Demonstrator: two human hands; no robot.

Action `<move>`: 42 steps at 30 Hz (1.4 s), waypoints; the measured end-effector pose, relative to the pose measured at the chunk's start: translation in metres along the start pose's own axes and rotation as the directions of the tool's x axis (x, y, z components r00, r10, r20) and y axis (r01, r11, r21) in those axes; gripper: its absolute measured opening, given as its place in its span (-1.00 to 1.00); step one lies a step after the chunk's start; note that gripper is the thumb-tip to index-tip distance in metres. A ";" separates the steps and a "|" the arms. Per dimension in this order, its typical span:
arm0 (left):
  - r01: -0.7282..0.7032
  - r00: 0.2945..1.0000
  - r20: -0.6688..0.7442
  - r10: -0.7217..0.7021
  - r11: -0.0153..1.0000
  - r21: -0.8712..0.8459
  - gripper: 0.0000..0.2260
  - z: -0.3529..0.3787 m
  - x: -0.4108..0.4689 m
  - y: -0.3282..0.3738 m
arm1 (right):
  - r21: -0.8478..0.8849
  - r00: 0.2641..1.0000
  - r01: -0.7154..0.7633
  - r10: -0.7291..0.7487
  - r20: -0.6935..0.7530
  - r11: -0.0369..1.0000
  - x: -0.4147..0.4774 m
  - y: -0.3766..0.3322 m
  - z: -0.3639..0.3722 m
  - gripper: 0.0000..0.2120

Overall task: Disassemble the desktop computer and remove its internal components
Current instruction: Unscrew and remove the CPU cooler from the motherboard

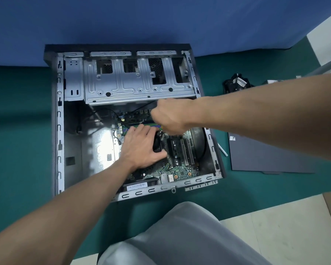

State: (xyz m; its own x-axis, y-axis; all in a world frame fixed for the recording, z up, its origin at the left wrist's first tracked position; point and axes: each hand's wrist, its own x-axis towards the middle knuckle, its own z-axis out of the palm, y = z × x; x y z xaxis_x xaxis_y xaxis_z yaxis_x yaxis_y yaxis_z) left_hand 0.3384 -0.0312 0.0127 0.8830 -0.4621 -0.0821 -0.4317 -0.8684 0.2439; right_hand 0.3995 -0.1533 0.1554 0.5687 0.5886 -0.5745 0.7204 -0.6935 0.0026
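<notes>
The case (58, 131) lies open on its side on the green mat (17, 131), its far end against a blue cloth (141, 20). Both arms reach down into it from the near side. The left hand (141, 148) is over the middle of the board (180, 165), its fingers and thumb wrapped around a black part (157, 145) that sits on the board; only the right edge of that part shows past the hand. The right hand (170, 117) is just above and beyond the left, almost touching it, over the far edge of the board and just below the drive cage (134, 83). It is balled into a fist and blurred, so I cannot tell whether it has anything in it. The left half of the case floor is bare metal.

Off to the right, well apart from the hands, a dark side panel (266, 155) lies flat on the mat, and beyond it sits a black fan (235, 85) with a cable, partly hidden by the right forearm. A grey-trousered knee (180, 236) is nearest of all.
</notes>
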 end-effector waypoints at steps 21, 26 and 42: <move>0.007 1.000 0.019 -0.007 1.000 0.000 -0.33 0.000 0.000 0.000 | 0.105 0.998 -0.065 0.063 0.023 0.992 -0.012 0.001 0.006 -0.70; 0.011 1.000 0.027 -0.010 1.000 -0.015 -0.29 0.000 -0.001 -0.001 | 0.706 0.691 -0.692 0.422 0.586 0.153 0.005 0.008 0.010 -0.77; 0.002 1.000 -0.001 -0.002 1.000 -0.012 -0.41 0.000 -0.001 0.000 | 0.374 0.984 -0.161 0.175 -0.005 0.913 0.001 0.000 0.008 -0.63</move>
State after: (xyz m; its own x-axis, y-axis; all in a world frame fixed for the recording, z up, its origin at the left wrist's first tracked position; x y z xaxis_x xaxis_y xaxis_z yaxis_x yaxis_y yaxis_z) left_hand 0.3368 -0.0309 0.0129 0.8840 -0.4603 -0.0817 -0.4280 -0.8671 0.2549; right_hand 0.3964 -0.1561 0.1483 0.6881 0.4599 -0.5612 0.4183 -0.8834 -0.2111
